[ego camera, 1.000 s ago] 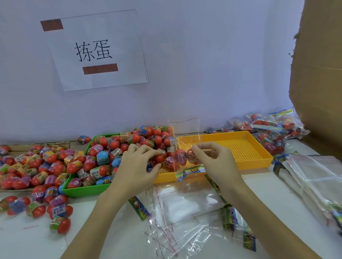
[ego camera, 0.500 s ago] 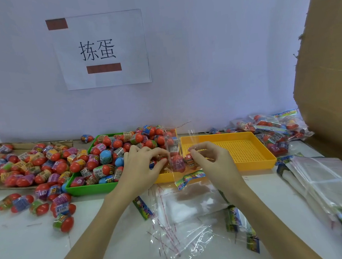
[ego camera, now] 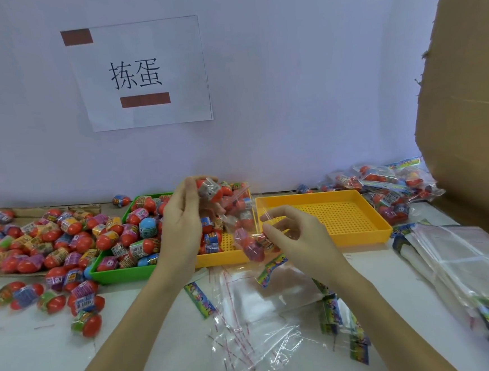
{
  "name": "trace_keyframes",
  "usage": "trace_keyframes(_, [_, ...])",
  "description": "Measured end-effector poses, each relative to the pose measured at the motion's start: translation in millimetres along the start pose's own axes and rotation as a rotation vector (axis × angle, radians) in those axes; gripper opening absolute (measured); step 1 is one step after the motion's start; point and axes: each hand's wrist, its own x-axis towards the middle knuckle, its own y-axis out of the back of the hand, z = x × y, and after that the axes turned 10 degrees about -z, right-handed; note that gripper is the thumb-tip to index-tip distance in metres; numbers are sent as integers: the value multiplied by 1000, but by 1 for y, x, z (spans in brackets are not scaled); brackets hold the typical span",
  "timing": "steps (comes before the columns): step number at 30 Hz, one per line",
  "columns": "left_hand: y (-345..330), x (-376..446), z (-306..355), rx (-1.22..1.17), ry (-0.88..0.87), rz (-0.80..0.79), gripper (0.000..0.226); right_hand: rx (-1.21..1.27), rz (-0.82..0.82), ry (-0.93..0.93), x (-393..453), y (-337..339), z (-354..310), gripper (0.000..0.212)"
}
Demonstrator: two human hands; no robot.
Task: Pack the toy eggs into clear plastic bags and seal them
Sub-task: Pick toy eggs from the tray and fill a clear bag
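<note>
Fingers (ego camera: pixel 192 186) near sign (ego camera: pixel 141 73) "拣蛋"

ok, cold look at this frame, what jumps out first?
The mass of red toy eggs heaped at left and filling the green tray. At centre, the left hand lifts one egg while the right hand pinches a clear bag already holding eggs, over the yellow tray. On the wall behind, a taped paper sign.

Both hands (ego camera: pixel 182 225) (ego camera: pixel 297 236) raised, fingers curled
</note>
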Motion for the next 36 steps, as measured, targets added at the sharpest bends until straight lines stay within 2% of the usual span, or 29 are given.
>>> trace_keyframes(2, [-6,-4,0,126,-83,-50,38,-49,-43,12,-1,-1,0,18])
trace_keyframes(5, [-10,-6,0,151,-136,-82,35,-88,-86,34,-2,-4,0,22])
trace_keyframes(12, [-5,-5,-5,247,-69,-136,22,-90,-48,54,-3,-4,-1,24])
trace_keyframes(20, [-4,-4,-4,269,69,-190,24,-113,-14,81,-3,-2,-1,20])
trace_keyframes(24, [-3,-3,-4,174,112,-257,18,-128,-12,99,-2,-1,0,24])
trace_keyframes(28, [-1,-3,-6,133,124,-289,29,-124,21,97,-2,-1,2,23])
trace_keyframes(36, [-8,-2,-8,-81,209,-222,23,-120,144,61,-1,-1,2,19])
